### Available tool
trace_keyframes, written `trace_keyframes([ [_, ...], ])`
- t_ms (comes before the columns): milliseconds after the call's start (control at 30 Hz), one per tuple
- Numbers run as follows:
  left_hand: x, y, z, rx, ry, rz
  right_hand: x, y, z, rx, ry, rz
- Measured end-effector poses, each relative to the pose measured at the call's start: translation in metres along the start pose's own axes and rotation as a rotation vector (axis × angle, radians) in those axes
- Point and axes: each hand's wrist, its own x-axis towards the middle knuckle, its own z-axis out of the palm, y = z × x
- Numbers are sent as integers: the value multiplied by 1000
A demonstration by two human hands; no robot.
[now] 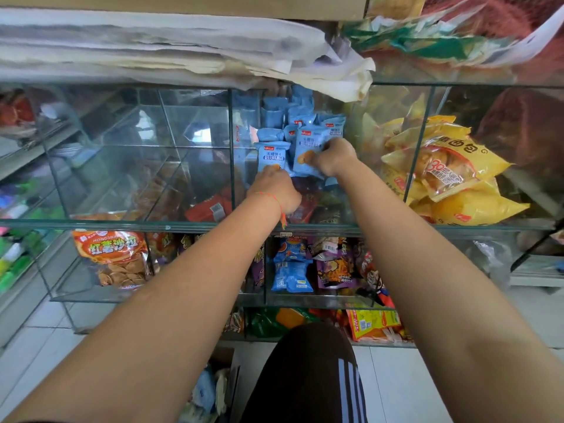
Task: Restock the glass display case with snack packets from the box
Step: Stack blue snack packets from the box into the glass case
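Hands reach together into the middle compartment of the glass display case, where blue snack packets stand in a crowded stack. The right hand has its fingers curled round the lower edge of a blue packet at the front of that stack, holding it upright. Just left of it, the left hand, with an orange cord at the wrist, touches the bottom of another blue packet; its fingers are hidden behind the hand, so whether it pinches the packet cannot be told. Right of the stack, behind a glass divider, lie yellow bread bags. Below the stack, on the lower shelf, sit more blue packs beside purple ones. Further down, on the floor by a dark trouser leg, a cardboard box shows pale packets inside.
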Motion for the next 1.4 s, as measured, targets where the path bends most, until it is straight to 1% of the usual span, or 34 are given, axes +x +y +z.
trace_keyframes([
  [100, 0, 0, 1, 10, -16, 1, -1, 0, 3, -62, -7, 37],
  [167, 0, 0, 1, 8, -21, 4, 0, 0, 5, -76, -3, 26],
  [200, 0, -1, 1, 3, -21, 4, -1, -1, 4, -71, -3, 21],
  [300, 1, -1, 1, -9, -23, 2, -1, 0, 6, 75, 29, 16],
  [367, 1, -1, 1, -7, -16, 3, -2, -1, 7, 111, 29, -43],
  [433, 1, -2, 1, -2, -13, 4, -4, -2, 8, 115, 26, -87],
  [633, -1, -2, -1, -23, -17, -18, -6, -3, 7, 71, 64, -85],
  [700, -2, -1, -1, -44, -18, -26, -5, -5, 5, 82, 118, -79],
  [733, -2, -1, -1, -58, -20, -30, -6, -8, 3, 60, 183, -100],
  [800, -1, -1, 0, -91, -26, -39, -6, -17, -2, -48, 342, -203],
  [833, -1, -2, -1, -105, -28, -45, -3, -24, -5, -113, 379, -263],
  [867, -1, -2, -1, -116, -28, -51, 1, -31, -8, -185, 367, -318],
  [933, -1, -2, -1, -133, -22, -60, 10, -49, -9, -278, 243, -375],
  [1067, 0, -2, -1, -151, 2, -58, 26, -76, -2, -274, -59, -305],
  [1133, 1, -3, -1, -154, 11, -60, 32, -79, 9, -379, -155, -294],
  [1200, 2, -3, 0, -154, 17, -57, 38, -77, 17, -488, -160, -294],
  [1267, 2, -3, 1, -152, 18, -47, 45, -73, 24, -578, -99, -315],
  [1333, 3, -3, 2, -154, 17, -39, 54, -70, 30, -635, -48, -351],
  [1400, 3, -3, 2, -146, 4, -36, 61, -70, 32, -670, -43, -359],
])
